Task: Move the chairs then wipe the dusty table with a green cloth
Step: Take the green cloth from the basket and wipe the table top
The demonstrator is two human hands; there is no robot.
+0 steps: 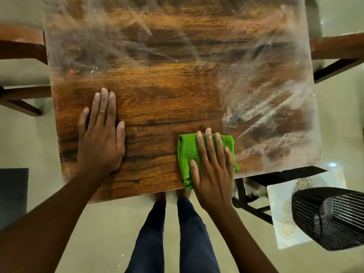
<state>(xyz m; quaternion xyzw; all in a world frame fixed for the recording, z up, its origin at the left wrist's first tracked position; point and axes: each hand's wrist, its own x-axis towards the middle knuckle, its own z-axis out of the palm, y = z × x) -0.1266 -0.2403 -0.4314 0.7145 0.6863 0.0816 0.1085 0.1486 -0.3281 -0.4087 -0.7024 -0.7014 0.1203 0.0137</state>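
The wooden table (157, 91) fills most of the view, its brown grain bare and glossy in the near left part and filmed with whitish dust streaks across the far side and down the right side. The left hand (100, 133) lies flat on the clean wood, fingers straight and together. The right hand (212, 166) presses the folded green cloth (187, 152) onto the table near the front edge, fingers straight and spread over it. A wooden chair (19, 48) stands at the left edge and another chair (338, 48) at the right. The floor (102, 229) is pale and shiny. At the lower right sits a black mesh object (331, 217), possibly a basket, on a patterned white surface (283, 213).
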